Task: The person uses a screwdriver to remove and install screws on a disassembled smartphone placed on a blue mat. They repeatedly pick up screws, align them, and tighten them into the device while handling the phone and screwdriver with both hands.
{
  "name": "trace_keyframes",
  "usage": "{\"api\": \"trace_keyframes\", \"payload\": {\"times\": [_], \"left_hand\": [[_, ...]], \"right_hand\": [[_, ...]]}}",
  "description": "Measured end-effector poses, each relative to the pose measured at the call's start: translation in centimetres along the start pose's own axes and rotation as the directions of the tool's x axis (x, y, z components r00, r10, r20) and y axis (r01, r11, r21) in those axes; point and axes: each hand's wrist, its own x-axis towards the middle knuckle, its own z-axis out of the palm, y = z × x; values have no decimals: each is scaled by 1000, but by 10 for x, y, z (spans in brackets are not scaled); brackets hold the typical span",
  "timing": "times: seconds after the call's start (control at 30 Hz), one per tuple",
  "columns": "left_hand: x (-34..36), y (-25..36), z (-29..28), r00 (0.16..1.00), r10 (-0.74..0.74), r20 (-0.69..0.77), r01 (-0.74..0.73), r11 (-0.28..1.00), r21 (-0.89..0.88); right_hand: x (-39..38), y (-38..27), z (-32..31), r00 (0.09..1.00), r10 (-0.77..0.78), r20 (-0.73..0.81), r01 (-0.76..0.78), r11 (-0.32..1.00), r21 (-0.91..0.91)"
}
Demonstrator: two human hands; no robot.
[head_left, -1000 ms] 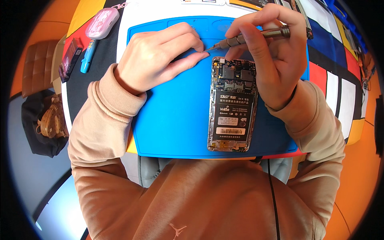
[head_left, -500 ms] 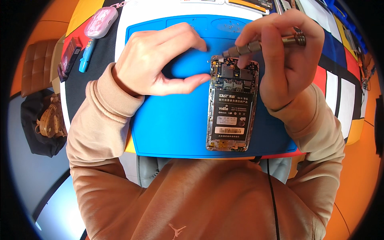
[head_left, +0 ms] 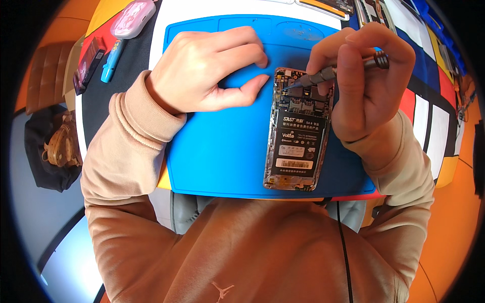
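An opened smartphone lies on the blue work mat, its back cover off and its black battery and circuit board exposed. My right hand grips a grey metal screwdriver, slanted down to the left. The screwdriver's thin tip is at the upper left part of the board; whether it sits in a screw cannot be made out. My left hand hovers left of the phone's top with fingers curled and the thumb apart from them. Nothing shows between its fingertips, and a small gap separates it from the phone.
Tiny screws lie in the mat's oval recess. Other phone parts rest beyond the mat's far edge. To the left are a pink case, a blue pen-shaped thing and a dark red box. The tablecloth is patterned in coloured blocks.
The screwdriver tip has moved from the phone's top left corner down onto the board. My left hand has come away from the phone's edge, thumb and finger closer together. The phone has tilted slightly.
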Motion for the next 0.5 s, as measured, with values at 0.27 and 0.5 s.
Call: {"api": "trace_keyframes", "payload": {"times": [0.27,0.5], "left_hand": [[0,0,1,1000,-7,8,7,1000,13],[0,0,2,1000,-4,4,4,1000,12]], "right_hand": [[0,-2,3,998,58,2,-58,997,55],[0,-2,5,998,64,-15,-64,998,12]]}}
